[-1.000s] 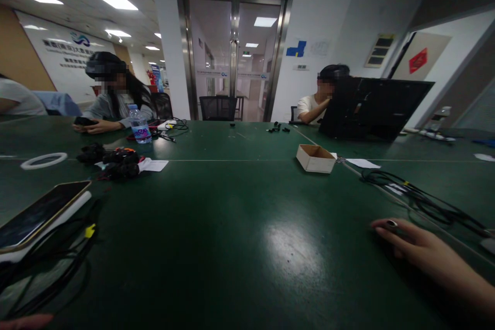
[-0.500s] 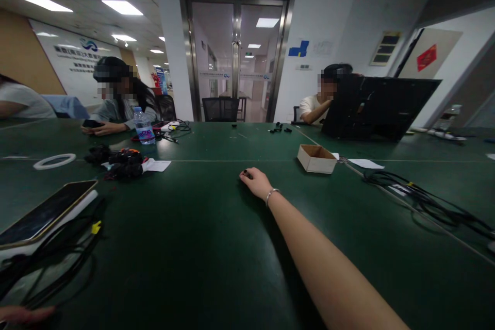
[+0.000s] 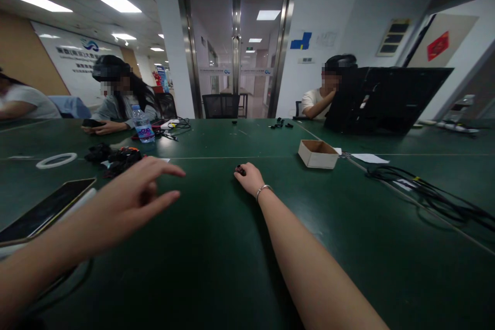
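In the head view, my right hand rests low over the green table, its fingers closed around a small dark cylindrical object. Only the end of that object shows, so its kind is unclear. My left hand is raised above the table at the left, thumb and fingers apart with nothing between them. Behind it lies a black bundle of gear, partly covered by the hand. A small open-topped box stands to the right of my right hand.
At the left are a phone, a white ring and a water bottle. Black cables and a paper sheet lie at the right, before a large monitor. Other people sit across the table.
My left hand has come up from the lower left corner and reaches toward the middle. My right hand, still holding the dark object, has shifted slightly left.
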### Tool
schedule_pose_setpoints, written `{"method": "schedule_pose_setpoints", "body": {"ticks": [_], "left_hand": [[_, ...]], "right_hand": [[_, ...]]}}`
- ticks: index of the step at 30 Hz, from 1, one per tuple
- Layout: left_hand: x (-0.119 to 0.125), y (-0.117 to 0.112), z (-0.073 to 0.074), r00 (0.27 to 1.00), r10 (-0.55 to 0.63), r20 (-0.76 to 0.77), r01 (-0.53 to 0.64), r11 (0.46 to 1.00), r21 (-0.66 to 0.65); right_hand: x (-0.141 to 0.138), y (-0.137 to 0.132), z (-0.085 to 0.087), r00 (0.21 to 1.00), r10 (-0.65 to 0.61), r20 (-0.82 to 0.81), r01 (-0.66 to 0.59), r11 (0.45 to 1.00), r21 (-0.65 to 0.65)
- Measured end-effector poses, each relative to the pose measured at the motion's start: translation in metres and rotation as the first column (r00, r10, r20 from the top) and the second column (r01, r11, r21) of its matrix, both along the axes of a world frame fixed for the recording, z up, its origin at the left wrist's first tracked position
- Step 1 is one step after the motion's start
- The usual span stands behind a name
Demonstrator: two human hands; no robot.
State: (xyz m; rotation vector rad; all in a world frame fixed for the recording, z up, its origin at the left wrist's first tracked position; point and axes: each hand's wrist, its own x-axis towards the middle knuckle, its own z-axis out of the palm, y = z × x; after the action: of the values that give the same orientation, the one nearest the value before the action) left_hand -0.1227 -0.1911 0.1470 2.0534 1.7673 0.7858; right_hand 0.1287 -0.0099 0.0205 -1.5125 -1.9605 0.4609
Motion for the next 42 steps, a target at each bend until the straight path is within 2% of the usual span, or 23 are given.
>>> {"method": "schedule_pose_setpoints", "body": {"ticks": [1,3,6,8,10,13,17,22,29,32,37,42], "left_hand": [[0.022,0.021,-0.002,0.995,-0.092,-0.044,0.094,0.995,0.034],[0.065,0.067,-0.017,0.973,-0.213,-0.084,0.221,0.970,0.099],[0.110,0.128,-0.060,0.953,-0.284,-0.108,0.302,0.924,0.235],[0.125,0.156,-0.092,0.960,-0.278,-0.040,0.279,0.924,0.261],[0.129,0.173,-0.118,0.964,-0.258,0.056,0.236,0.938,0.254],[0.121,0.180,-0.137,0.961,-0.223,0.165,0.179,0.953,0.244],[0.109,0.180,-0.140,0.946,-0.247,0.208,0.208,0.958,0.196],[0.111,0.180,-0.139,0.950,-0.226,0.217,0.187,0.965,0.185],[0.113,0.175,-0.136,0.964,-0.206,0.166,0.164,0.958,0.236],[0.114,0.173,-0.134,0.956,-0.233,0.181,0.184,0.951,0.250],[0.114,0.175,-0.135,0.944,-0.248,0.218,0.191,0.949,0.251],[0.108,0.180,-0.139,0.958,-0.200,0.204,0.166,0.971,0.172]], "right_hand": [[0.000,0.000,0.000,1.000,0.001,0.009,-0.001,1.000,0.003],[-0.001,0.001,-0.002,1.000,-0.006,0.028,0.005,1.000,0.030],[-0.001,0.004,-0.005,0.999,-0.024,0.043,0.022,0.998,0.062],[0.000,0.005,-0.005,0.998,-0.037,0.052,0.034,0.998,0.053],[0.002,0.006,-0.004,0.996,-0.059,0.067,0.057,0.998,0.037],[0.004,0.005,-0.001,0.995,-0.070,0.069,0.070,0.998,-0.003],[0.008,0.003,0.000,1.000,-0.024,0.016,0.024,1.000,-0.009],[0.010,0.004,-0.004,0.993,-0.010,-0.116,0.015,0.999,0.047],[0.006,0.003,-0.002,0.998,-0.001,0.067,-0.004,0.997,0.080],[0.006,0.004,-0.002,0.995,0.005,0.102,-0.012,0.998,0.068],[0.008,0.010,-0.007,0.998,0.008,0.065,-0.014,0.996,0.085],[0.011,0.014,-0.012,0.998,-0.015,-0.063,0.019,0.998,0.066]]}}
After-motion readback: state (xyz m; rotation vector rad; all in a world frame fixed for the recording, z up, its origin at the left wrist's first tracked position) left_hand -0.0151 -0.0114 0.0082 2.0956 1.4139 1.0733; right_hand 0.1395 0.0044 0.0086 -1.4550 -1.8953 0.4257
